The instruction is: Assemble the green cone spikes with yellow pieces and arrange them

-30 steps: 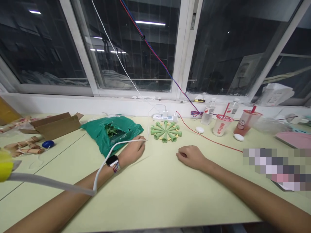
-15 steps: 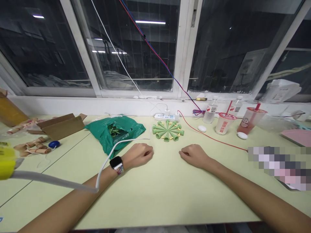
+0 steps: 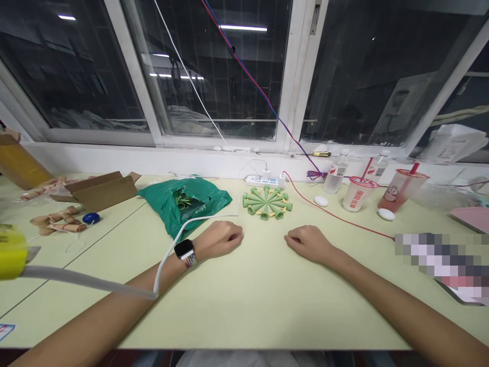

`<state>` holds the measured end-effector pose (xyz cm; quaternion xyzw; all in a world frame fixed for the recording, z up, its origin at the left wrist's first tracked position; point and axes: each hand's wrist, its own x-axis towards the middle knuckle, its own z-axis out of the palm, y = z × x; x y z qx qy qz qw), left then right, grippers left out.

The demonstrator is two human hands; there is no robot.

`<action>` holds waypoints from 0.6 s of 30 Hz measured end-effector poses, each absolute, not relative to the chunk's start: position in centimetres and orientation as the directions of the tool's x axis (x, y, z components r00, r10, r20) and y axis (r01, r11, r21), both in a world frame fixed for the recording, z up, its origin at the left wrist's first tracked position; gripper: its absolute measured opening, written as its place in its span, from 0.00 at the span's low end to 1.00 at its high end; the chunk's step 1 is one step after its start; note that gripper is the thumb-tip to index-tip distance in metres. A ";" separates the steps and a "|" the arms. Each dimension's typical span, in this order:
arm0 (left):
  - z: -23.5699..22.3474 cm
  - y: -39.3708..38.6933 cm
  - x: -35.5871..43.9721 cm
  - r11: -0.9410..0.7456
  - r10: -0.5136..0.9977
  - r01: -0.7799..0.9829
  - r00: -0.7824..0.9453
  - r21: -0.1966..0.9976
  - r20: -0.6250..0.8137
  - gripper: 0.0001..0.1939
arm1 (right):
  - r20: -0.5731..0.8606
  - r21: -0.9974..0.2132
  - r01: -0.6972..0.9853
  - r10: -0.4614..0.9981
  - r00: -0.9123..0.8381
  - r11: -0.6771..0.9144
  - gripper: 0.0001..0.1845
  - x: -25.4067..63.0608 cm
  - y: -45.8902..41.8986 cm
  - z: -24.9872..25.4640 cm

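My left hand (image 3: 220, 239), with a watch (image 3: 185, 251) on its wrist, rests as a loose fist on the table. Opposite it, my right hand (image 3: 310, 242) is also curled into a fist on the tabletop; nothing shows in either one. Beyond the gap between them lies a wheel-like ring of green cone-shaped pieces (image 3: 266, 203), narrow ends toward the centre, with small yellow parts between them. A torn green plastic bag (image 3: 208, 196) holding similar green pieces (image 3: 183, 200) sits just past my left hand, which is apart from the ring.
A white cable (image 3: 168, 255) crosses in front of my left forearm. Leftward are a cardboard box (image 3: 103, 191), wooden toy pieces (image 3: 57, 221) and a blue ball (image 3: 90, 218). A power strip (image 3: 263, 181), water bottle (image 3: 336, 173), drink cups (image 3: 358, 194) and a blurred-out object (image 3: 439, 265) stand behind and rightward.
The view has shifted slightly, so the scene sits a little further right in the picture. Both fists stay in place on the table, and the green pieces have not moved.
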<state>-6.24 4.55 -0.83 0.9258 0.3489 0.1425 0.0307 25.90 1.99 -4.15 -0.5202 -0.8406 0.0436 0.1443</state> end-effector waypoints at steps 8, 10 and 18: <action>-0.9 4.6 -6.3 -0.762 0.646 0.631 0.730 0.143 0.223 0.16 | 0.191 -0.241 0.850 0.881 -0.432 0.469 0.25 26.2 1.6 -3.7; -0.9 4.6 -6.3 -0.762 0.647 0.629 0.728 0.154 0.226 0.16 | 0.190 -0.234 0.852 0.882 -0.431 0.467 0.25 26.2 1.6 -3.6; -0.7 4.9 -6.4 -0.776 0.630 0.612 0.741 0.150 0.233 0.15 | 0.195 -0.237 0.851 0.881 -0.431 0.468 0.24 26.1 1.4 -3.1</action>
